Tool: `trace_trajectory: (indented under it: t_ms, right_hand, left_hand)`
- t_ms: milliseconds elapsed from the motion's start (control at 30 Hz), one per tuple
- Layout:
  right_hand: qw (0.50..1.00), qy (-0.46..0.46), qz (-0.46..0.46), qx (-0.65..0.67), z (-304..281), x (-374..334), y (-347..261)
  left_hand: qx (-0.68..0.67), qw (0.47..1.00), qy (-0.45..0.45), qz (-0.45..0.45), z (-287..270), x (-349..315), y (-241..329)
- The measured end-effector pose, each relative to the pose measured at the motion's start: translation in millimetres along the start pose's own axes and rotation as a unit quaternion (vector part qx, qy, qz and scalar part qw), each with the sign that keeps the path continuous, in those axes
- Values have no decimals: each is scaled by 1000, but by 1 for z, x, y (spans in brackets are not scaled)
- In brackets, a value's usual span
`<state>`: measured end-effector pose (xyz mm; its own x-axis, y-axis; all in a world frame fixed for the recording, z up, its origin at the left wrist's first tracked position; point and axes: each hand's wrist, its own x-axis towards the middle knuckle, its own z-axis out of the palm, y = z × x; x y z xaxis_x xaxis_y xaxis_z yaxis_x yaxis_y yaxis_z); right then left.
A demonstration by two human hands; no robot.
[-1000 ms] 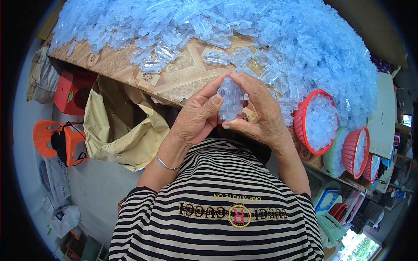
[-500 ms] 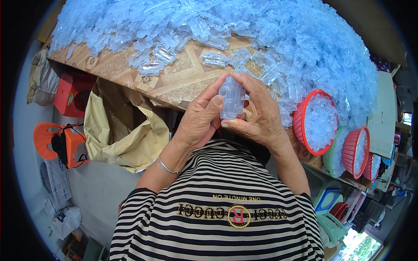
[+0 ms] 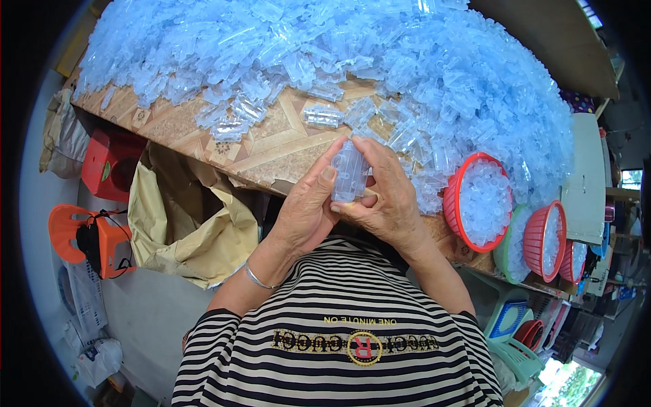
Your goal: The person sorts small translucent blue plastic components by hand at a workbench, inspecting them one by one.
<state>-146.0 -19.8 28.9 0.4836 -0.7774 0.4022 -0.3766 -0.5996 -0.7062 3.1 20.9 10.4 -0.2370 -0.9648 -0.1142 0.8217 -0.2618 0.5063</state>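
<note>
Between my two hands, in front of my chest, is a clear plastic piece (image 3: 350,171), boxy and tube-like with a small round hole in its side. My left hand (image 3: 303,203) grips its left side, thumb on the face. On the other side my right hand (image 3: 390,197) has it by the top and bottom ends with bent fingers. Just beyond the hands, similar clear pieces (image 3: 323,116) lie singly on the patterned tabletop (image 3: 271,152). A large heap of them (image 3: 325,47) covers the far part of the table.
A red basket (image 3: 450,218) of small clear caps stands at the table's right, with a green basket (image 3: 502,256) and another red basket (image 3: 536,247) beyond. Left below the table edge gapes a brown paper sack (image 3: 224,252), near an orange stool (image 3: 115,247) and a red stool (image 3: 102,163).
The view has shifted slightly, so the table and baskets sit a little further left. Both hands still hold the clear plastic piece, which has turned slightly.
</note>
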Motion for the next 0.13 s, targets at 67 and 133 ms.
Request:
trace_trajectory:
  t_ms: [67, 133]
  right_hand:
    - [999, -5, 25, 24, 0, 0, -4]
    - [998, -11, 50, 48, -1, 1, -6]
  left_hand:
    - [2, 1000, -14, -1, -1, 1, 0]
    - [6, 1000, -1, 3, 0, 1, -1]
